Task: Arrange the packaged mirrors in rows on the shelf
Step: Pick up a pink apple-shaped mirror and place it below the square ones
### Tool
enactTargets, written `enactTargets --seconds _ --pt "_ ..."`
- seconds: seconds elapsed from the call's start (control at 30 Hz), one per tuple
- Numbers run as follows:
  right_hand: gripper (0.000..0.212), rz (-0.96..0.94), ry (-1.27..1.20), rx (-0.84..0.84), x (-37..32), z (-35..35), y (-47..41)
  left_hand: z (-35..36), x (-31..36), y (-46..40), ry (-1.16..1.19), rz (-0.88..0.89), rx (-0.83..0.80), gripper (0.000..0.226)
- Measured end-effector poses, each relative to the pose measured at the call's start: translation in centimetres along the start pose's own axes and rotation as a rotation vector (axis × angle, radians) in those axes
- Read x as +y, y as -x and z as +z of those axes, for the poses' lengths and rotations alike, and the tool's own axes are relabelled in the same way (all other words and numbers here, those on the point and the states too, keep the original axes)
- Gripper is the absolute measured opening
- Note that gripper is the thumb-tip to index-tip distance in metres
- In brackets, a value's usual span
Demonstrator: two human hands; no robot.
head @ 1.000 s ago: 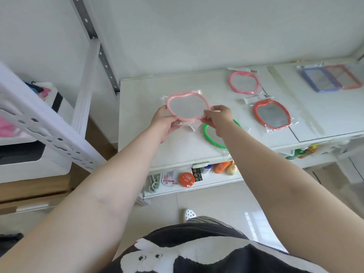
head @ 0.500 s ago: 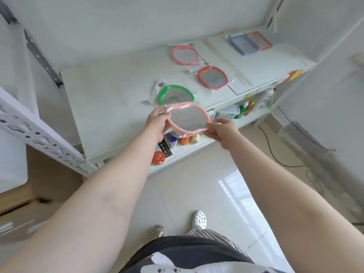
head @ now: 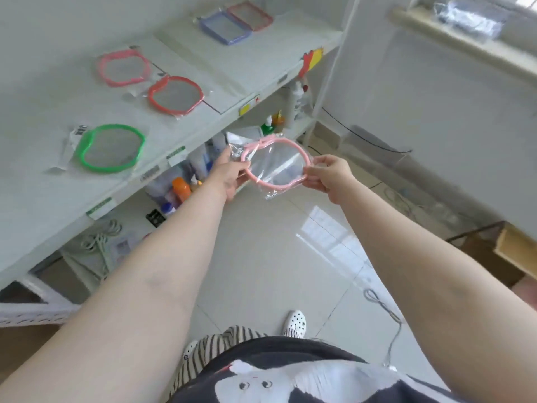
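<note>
Both hands, left point(head: 229, 173) & right point(head: 328, 175), grip the pale pink plastic-wrapped apple-shaped mirror point(head: 276, 165), now pulled off the white shelf point(head: 203, 117) over the floor, so not placed yet.

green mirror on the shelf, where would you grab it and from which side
Take the green mirror by its frame at the near right edge, coming from the shelf's open front. It lies flat in its clear bag, so the rim is the only raised, firm part; the bag's loose label end trails off to the left. Both hands now hold the pink mirror, so one must let go first.
</note>
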State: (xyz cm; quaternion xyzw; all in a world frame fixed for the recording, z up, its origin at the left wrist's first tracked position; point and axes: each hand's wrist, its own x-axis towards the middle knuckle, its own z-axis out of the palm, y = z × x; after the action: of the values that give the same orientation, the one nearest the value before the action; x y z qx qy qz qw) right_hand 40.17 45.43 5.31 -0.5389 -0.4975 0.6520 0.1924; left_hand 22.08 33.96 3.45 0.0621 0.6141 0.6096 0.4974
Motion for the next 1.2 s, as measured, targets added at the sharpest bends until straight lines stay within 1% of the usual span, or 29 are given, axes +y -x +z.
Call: enactTargets --seconds 0.13,0.2,0.3,0.47,0.6,0.73,0.83,0.97,1.13,1.2 --pt "0.034 0.027 -0.031 0.005 -0.3 -6.4 -2.2 6.3 -1.9 -1.4 0.012 -0.008 -0.019 0.068" --pt "0.035 0.044 -0.055 -0.003 -0.4 -8.3 -3.4 8.3 -1.9 -2.3 0.009 -0.005 -0.03 0.064" --pt "0.036 0.06 -0.12 0.001 -0.8 -10.0 -5.5 10.7 -1.0 -4.3 -0.006 -0.005 -0.026 0.067" --pt "0.04 0.075 -0.156 0.038 -2.3 -11.8 -10.1 13.9 0.7 -9.2 -0.049 -0.006 -0.048 0.067" --pt "0.04 0.054 -0.157 0.078 -4.8 -12.7 -14.6 16.3 2.0 -14.3 -0.032 -0.024 -0.081 0.07" --pt "0.04 0.035 -0.154 0.118 -7.8 -13.3 -20.1 19.0 4.7 -20.3 -0.061 -0.032 -0.089 0.069" --pt "0.043 0.026 -0.14 0.127 -10.3 -13.7 -23.8 20.8 7.0 -24.1 -0.08 -0.038 -0.088 0.068" --pt "0.047 0.004 -0.119 0.139 -12.7 -14.5 -28.1 23.4 9.4 -28.3 -0.071 -0.047 -0.101 0.071" --pt "0.045 0.026 -0.073 0.152 -15.3 -15.3 -33.4 25.9 11.0 -32.7 -0.082 -0.055 -0.049 0.073" --pt "0.045 0.031 -0.065 0.132 -16.5 -15.7 -35.8 27.0 11.7 -34.7 -0.086 -0.054 -0.03 0.073"
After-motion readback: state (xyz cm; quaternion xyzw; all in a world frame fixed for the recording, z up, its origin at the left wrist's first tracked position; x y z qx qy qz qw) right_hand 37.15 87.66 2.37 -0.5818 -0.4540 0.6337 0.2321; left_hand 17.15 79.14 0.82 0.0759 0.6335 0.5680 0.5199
